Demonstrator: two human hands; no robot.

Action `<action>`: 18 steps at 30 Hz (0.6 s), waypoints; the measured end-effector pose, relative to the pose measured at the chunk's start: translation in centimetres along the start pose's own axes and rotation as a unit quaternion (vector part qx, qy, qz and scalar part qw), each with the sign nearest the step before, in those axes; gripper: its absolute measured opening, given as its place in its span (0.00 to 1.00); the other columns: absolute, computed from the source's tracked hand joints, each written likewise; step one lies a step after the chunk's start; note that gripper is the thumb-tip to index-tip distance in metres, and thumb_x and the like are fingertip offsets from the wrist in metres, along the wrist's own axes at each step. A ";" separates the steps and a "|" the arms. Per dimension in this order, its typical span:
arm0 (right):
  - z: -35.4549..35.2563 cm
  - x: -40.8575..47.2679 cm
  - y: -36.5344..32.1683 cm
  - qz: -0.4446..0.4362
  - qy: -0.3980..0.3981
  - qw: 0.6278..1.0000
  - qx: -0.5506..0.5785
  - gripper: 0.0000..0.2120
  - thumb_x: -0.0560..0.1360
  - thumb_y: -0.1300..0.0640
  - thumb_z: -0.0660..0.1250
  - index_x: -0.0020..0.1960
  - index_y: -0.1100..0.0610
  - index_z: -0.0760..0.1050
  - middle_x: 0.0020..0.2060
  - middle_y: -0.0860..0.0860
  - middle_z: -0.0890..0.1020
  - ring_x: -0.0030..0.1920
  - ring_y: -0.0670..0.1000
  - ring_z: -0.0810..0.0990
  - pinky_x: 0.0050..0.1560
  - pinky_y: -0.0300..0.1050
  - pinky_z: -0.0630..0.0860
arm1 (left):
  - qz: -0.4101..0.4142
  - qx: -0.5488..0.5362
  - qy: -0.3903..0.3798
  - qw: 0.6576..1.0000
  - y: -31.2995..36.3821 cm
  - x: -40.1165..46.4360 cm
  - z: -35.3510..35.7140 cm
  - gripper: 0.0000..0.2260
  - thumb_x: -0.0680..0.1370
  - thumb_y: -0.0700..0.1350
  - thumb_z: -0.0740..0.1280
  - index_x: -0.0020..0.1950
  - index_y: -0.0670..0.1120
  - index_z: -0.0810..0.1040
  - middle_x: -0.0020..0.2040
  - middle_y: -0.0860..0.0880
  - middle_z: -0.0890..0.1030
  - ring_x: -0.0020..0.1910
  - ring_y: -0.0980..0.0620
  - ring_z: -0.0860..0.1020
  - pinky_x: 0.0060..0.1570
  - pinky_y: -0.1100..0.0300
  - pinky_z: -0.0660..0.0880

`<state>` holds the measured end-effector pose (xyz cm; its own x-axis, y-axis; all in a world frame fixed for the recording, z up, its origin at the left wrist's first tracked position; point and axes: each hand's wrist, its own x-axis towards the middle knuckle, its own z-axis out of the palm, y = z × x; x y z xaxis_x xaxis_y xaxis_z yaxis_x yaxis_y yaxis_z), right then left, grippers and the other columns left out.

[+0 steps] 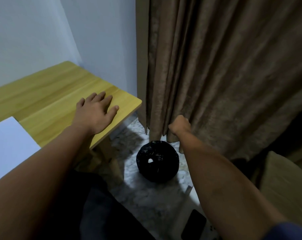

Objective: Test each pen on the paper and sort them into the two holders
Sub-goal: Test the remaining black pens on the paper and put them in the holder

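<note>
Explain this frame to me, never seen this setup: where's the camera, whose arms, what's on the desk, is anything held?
There is one picture, taken by a wide-angle camera worn on a person's head, looking forward and down, so the arms are the wearer's own. No robot is involved. The left hand lies flat and open on a wooden table, holding nothing. A white sheet of paper lies at the table's near left edge. The right hand is closed in a fist right at the brown curtain; whether it grips the fabric or something small I cannot tell. Below it a bin lined with a black bag stands on the floor. No pens or holders are in view.
</note>
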<state>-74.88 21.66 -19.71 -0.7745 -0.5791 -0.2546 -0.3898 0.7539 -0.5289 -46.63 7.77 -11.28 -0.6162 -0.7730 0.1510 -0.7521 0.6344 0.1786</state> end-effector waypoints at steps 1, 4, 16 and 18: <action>-0.7 -0.4 -0.5 -0.007 0.011 1.000 0.008 0.16 0.80 0.57 0.70 0.63 0.66 0.79 0.64 0.64 0.82 0.64 0.66 0.82 0.60 0.51 0.79 | -0.001 0.001 -0.006 1.000 0.1 0.0 -0.1 0.35 0.78 0.69 0.44 0.80 0.55 0.63 0.82 0.48 0.61 0.81 0.43 0.56 0.77 0.37 0.53; -2.5 -1.4 -2.1 -0.031 0.050 0.997 0.041 0.14 0.79 0.55 0.68 0.59 0.63 0.83 0.61 0.63 0.84 0.62 0.66 0.83 0.61 0.52 0.81 | 0.001 0.017 -0.035 0.999 0.4 0.0 -0.6 0.34 0.79 0.69 0.46 0.81 0.53 0.62 0.82 0.48 0.60 0.81 0.43 0.57 0.77 0.38 0.54; -4.5 -11.3 -17.2 -0.240 0.103 0.964 0.052 0.10 0.78 0.55 0.67 0.51 0.58 0.86 0.53 0.63 0.88 0.55 0.67 0.85 0.54 0.54 0.81 | -0.073 0.040 0.041 0.996 -5.5 -8.4 -11.0 0.24 0.80 0.62 0.60 0.71 0.51 0.75 0.72 0.49 0.75 0.70 0.44 0.73 0.63 0.48 0.75; -2.6 -14.0 -20.7 -0.276 0.084 0.956 0.044 0.10 0.78 0.54 0.67 0.49 0.59 0.85 0.49 0.64 0.87 0.53 0.68 0.85 0.52 0.55 0.81 | -0.111 0.049 0.063 0.991 -8.4 -11.4 -13.4 0.23 0.81 0.61 0.61 0.71 0.51 0.76 0.71 0.50 0.75 0.69 0.44 0.73 0.61 0.48 0.75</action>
<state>-57.25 14.92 -3.10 -0.5346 -0.8179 0.2126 -0.7247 0.3142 -0.6133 -30.13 11.28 -1.46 -0.4029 -0.8833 0.2397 -0.8891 0.4399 0.1265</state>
